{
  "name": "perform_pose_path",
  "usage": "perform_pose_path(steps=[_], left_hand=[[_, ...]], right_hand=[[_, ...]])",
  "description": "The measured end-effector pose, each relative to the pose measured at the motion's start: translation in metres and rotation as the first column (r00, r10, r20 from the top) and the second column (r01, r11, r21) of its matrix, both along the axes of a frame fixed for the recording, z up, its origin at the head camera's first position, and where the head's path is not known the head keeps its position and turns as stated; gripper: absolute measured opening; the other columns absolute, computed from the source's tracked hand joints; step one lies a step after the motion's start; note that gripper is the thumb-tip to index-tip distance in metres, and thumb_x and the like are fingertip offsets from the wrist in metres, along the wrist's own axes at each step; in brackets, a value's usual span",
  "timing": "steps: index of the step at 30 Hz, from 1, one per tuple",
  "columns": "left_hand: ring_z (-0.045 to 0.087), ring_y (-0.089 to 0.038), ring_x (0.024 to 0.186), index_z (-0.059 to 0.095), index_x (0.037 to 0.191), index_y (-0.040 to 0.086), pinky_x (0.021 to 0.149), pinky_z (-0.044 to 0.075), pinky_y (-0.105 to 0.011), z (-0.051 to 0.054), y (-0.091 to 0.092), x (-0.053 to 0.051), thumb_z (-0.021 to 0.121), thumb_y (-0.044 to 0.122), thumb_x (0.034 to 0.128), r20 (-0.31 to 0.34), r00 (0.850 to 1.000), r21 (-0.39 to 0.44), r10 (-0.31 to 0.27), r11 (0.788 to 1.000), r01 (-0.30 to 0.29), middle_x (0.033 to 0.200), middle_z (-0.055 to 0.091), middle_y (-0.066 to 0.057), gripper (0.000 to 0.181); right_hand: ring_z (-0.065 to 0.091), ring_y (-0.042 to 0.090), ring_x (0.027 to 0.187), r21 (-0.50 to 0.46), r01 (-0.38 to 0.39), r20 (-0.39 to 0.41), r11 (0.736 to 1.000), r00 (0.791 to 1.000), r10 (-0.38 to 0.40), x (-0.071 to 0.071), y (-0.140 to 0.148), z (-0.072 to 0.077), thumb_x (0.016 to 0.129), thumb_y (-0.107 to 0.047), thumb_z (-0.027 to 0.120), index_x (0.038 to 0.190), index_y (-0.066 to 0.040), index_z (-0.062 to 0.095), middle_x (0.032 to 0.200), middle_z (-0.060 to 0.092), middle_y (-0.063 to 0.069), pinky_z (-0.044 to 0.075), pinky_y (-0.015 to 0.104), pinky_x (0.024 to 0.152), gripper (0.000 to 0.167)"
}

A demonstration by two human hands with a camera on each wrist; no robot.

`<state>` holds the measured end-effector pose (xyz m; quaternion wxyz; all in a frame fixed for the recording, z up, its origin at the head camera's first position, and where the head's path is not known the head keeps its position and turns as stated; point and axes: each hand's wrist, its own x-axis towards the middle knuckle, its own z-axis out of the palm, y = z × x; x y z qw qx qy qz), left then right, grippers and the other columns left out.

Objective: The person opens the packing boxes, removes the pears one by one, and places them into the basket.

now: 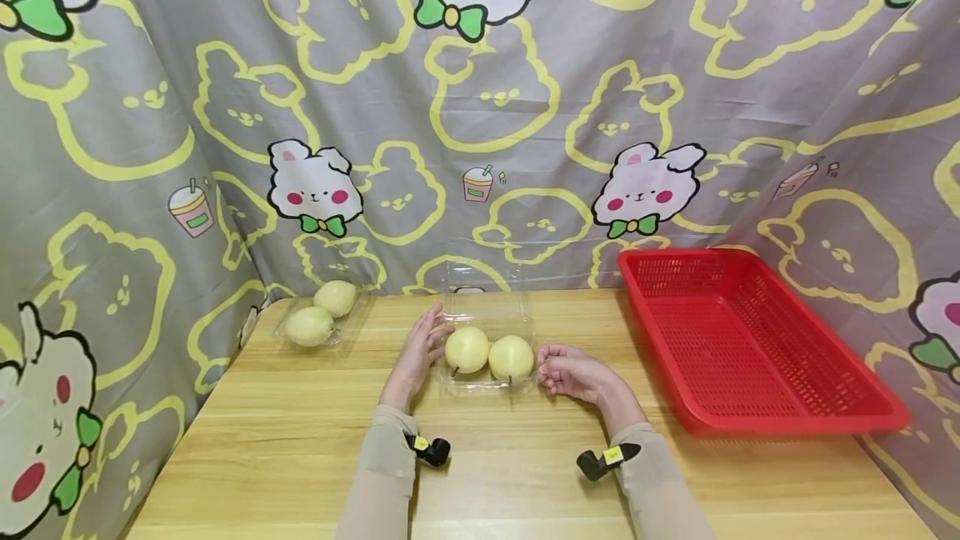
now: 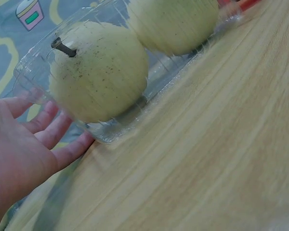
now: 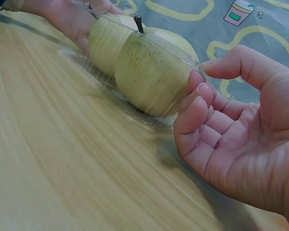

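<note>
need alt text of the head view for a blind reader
A person's left hand and right hand flank an open clear box holding two yellow pears on a wooden table. Two more pears lie in another clear box at back left; a red basket stands at right before a cartoon-print curtain.

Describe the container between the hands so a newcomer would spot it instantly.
From the red plastic basket, go left along the wooden table to the right hand and left hand. Between them sits a clear plastic clamshell with two pale yellow pears. Unlike the pack farther left, it has a hand at either end.
</note>
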<state>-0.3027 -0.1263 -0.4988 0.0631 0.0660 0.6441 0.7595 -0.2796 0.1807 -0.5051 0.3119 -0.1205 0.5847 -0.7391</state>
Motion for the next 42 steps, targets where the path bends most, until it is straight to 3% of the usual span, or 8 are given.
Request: perform_pose_path(steps=[13,27,35,42], left_hand=[[0.041,-0.040,0.137,0.027,0.152,0.007,0.101,0.045,-0.041,0.000,0.000,-0.001,0.032,0.051,0.1027,0.026,1.000,-0.027,-0.008,1.000,0.008,0.144,0.039,-0.023,0.067],[0.038,-0.041,0.139,0.028,0.152,0.007,0.106,0.042,-0.045,0.000,-0.002,0.001,0.030,0.050,0.1038,0.031,0.998,-0.037,-0.053,0.998,0.054,0.148,0.037,-0.024,0.065],[0.037,-0.043,0.139,0.028,0.153,0.007,0.112,0.036,-0.055,0.001,-0.004,0.003,0.031,0.051,0.1034,0.011,0.997,-0.074,-0.073,0.995,0.073,0.150,0.037,-0.025,0.066],[0.039,-0.041,0.139,0.031,0.152,0.010,0.112,0.036,-0.056,0.000,-0.008,0.002,0.036,0.048,0.1034,0.021,0.997,-0.081,-0.068,0.994,0.069,0.151,0.038,-0.023,0.062]], right_hand=[[0.053,0.005,0.062,0.035,-0.031,-0.016,0.999,0.999,0.032,0.002,0.006,0.001,0.087,0.006,0.044,0.086,-0.014,0.050,0.072,0.058,-0.006,0.047,0.017,0.057,0.021],[0.054,0.005,0.063,0.036,-0.062,-0.017,0.997,0.998,0.063,0.002,0.010,0.000,0.085,-0.001,0.055,0.087,-0.013,0.050,0.073,0.060,-0.005,0.048,0.017,0.058,0.013],[0.054,0.006,0.064,0.041,-0.082,-0.021,0.996,0.996,0.083,0.002,0.012,0.001,0.085,-0.004,0.057,0.088,-0.012,0.050,0.074,0.059,-0.005,0.048,0.019,0.059,0.011],[0.055,0.006,0.066,0.036,-0.106,-0.043,0.994,0.993,0.107,0.001,0.014,0.001,0.088,-0.003,0.053,0.090,-0.013,0.052,0.075,0.059,-0.006,0.049,0.018,0.061,0.010]])
